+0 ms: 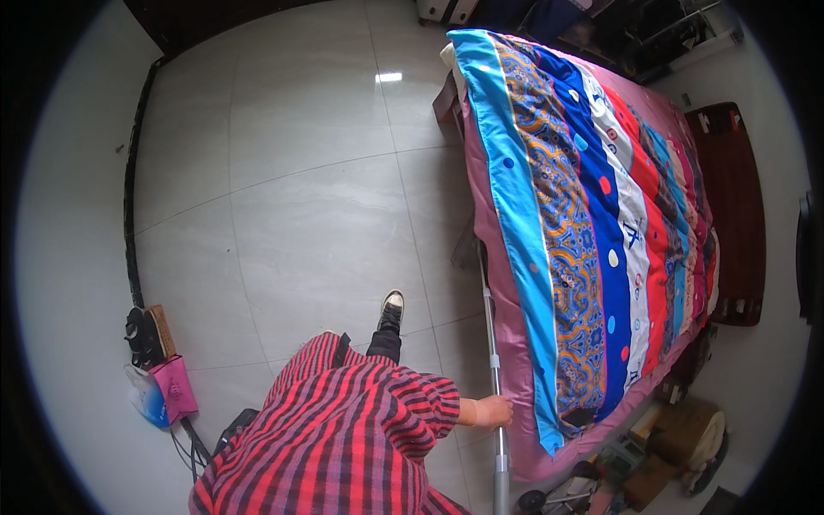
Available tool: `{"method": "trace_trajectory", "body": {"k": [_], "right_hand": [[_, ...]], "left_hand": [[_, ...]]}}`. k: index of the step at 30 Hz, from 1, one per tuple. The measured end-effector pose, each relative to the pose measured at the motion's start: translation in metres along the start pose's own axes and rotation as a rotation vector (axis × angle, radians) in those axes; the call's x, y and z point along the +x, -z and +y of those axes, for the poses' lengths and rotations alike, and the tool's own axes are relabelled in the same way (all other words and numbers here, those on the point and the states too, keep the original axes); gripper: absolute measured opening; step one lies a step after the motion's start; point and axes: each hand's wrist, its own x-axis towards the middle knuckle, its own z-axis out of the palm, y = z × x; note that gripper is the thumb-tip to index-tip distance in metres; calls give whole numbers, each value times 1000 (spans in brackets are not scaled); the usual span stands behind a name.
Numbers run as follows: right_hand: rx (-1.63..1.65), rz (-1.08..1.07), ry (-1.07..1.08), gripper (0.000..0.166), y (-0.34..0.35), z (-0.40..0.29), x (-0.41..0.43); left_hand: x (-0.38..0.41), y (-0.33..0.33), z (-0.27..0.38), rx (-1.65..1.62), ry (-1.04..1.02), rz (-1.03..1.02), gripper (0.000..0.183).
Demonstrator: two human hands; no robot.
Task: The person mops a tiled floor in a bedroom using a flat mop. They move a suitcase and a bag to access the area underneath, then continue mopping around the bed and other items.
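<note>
My right hand (pixel 494 412) is closed around a telescopic metal pole (pixel 493 347) with a grey grip at its lower end. The pole runs along the near side of the bed, close to the hanging pink sheet (pixel 515 386). Its far end reaches the bed's lower edge, where a dark, blurred shape (pixel 465 243) lies in shadow; I cannot tell what it is. A multicoloured striped quilt (pixel 566 238) covers most of the bed. My left hand is out of view, hidden beyond my red-and-black striped sleeve and body.
Pale tiles (pixel 309 244) cover the floor, with my shoe (pixel 391 309) on them. By the left wall are a pink bag (pixel 174 389), a cardboard box (pixel 161 331) and cables (pixel 187 450). Boxes (pixel 682 431) and clutter lie past the bed's foot or corner; a suitcase (pixel 444 9) stands at the top.
</note>
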Motion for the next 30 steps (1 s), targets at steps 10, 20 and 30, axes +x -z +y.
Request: {"method": "trace_trajectory", "body": {"k": [10,20,30], "right_hand": [[-168,48,27,6,-118,38,68],[-174,-110,-40,5,-247,87,144],[-143,-630,-105,9,-423,114,170]], "left_hand": [[42,57,-52,-42,148,228,16],[55,126,-139,89,345,391,14],[20,240,-187,58,626,834,12]]}}
